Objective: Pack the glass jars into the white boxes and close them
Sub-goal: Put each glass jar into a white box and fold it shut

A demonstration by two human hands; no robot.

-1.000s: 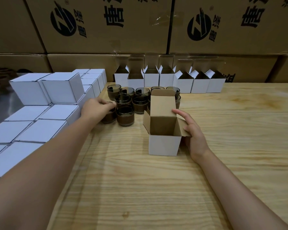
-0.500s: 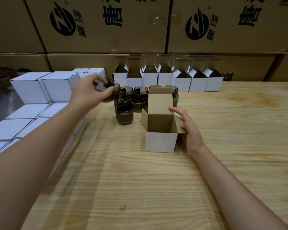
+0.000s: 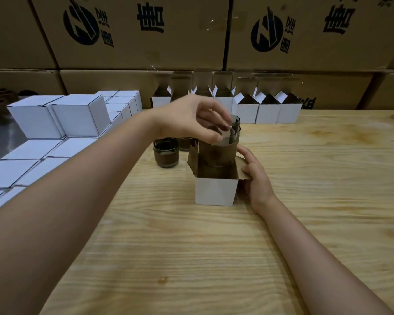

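A small white box (image 3: 214, 192) stands open mid-table, its brown lid flap upright at the back. My left hand (image 3: 191, 119) is above its opening and grips a dark glass jar (image 3: 216, 155) from the top; the jar's lower part is inside the box mouth. My right hand (image 3: 255, 178) rests against the box's right side, fingers touching the right flap and the lid edge. More dark glass jars (image 3: 166, 153) stand just behind and left of the box, partly hidden by my left hand.
A row of open white boxes (image 3: 268, 110) lines the back of the wooden table (image 3: 214, 258). Closed white boxes (image 3: 77, 114) are stacked and laid out at the left. Large brown cartons (image 3: 134, 30) form a wall behind.
My left hand picked a jar from the group, lifted it and carried it right, over the open box. My right hand stayed at the box's right side.
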